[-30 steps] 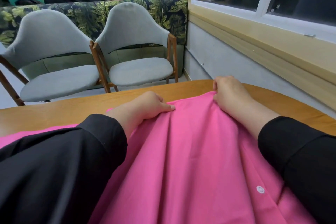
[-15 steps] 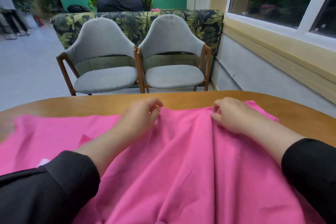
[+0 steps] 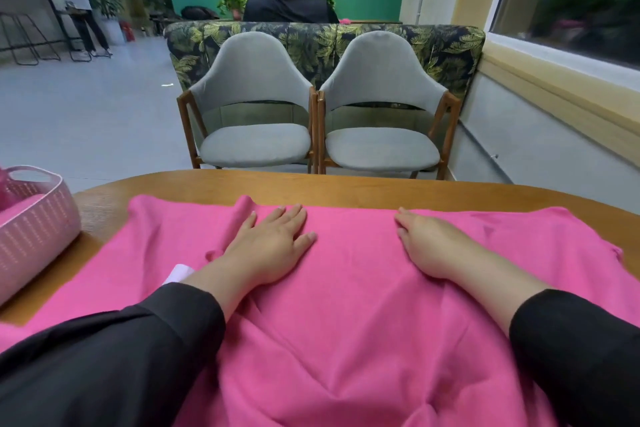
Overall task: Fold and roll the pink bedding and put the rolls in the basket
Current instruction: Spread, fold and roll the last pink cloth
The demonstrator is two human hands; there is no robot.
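Resting flat on the pink bedding [image 3: 346,322], the left hand [image 3: 270,250] and the right hand [image 3: 429,246] lay with fingers straight and gripped nothing. The bedding was spread over the wooden table [image 3: 346,189], its far edge short of the table's far rim (one fold stood up near the left hand). The pink basket [image 3: 38,232] stood on the table left of the bedding, with pink fabric inside it.

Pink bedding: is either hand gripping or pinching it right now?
No. The left hand and the right hand both lie flat with straight fingers on the pink bedding spread over the table.
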